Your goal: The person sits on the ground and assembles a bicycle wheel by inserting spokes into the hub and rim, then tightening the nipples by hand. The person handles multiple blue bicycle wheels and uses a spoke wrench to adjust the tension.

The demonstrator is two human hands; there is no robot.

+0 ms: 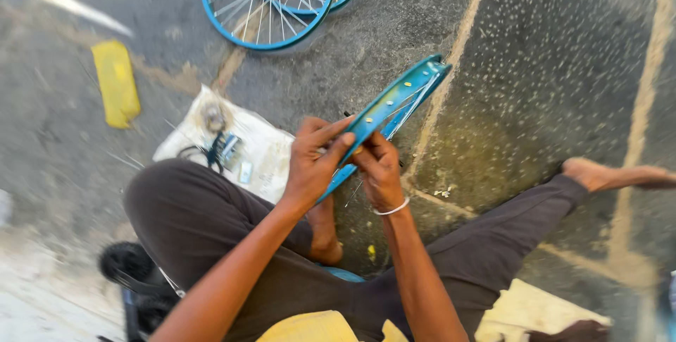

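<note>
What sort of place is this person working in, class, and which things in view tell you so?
Probably an outdoor, ground-level bicycle wheel repair spot. Both hands, left hand and right hand, hold a blue rim; finished blue spoked wheels lie on the rough paved ground; small parts sit on a white sack.

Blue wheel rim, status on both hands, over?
Left hand grips blue metal wheel rim. Right hand pinches its underside by the spokes. Nothing in the way.

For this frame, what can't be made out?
Head view:
- Blue wheel rim: lower stretch hidden behind the left hand and right hand.
- What the right hand's fingertips pinch at the rim: too small.
- Small parts on the white sheet: blurred.
- Spoked blue wheels: cut by the top edge.
- Black object bottom left: blurred.
</note>
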